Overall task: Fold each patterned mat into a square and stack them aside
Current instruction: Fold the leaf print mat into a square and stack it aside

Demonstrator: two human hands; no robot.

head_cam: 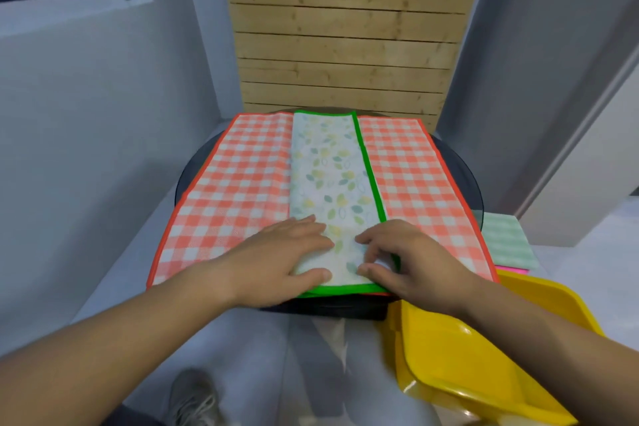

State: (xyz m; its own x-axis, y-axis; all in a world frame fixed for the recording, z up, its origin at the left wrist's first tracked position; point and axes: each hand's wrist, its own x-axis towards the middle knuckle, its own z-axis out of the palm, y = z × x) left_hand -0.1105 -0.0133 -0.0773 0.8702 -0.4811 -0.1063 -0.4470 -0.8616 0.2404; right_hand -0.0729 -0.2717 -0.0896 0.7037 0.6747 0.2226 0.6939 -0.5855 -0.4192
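Note:
A leaf-patterned mat with a green border (332, 176) lies folded into a long narrow strip down the middle of an orange-and-white checked mat (238, 183). The checked mat is spread flat over a dark round table (473, 180). My left hand (283, 259) rests flat on the near left part of the strip, fingers straight. My right hand (404, 259) sits at the strip's near right corner, its curled fingers and thumb pinching the green-edged layer there.
A yellow plastic chair (477, 356) stands close at the right front. Folded mats, one green checked (505, 239) over a pink one, lie to the right of the table. A wooden slat panel rises behind the table. My legs and a shoe show below.

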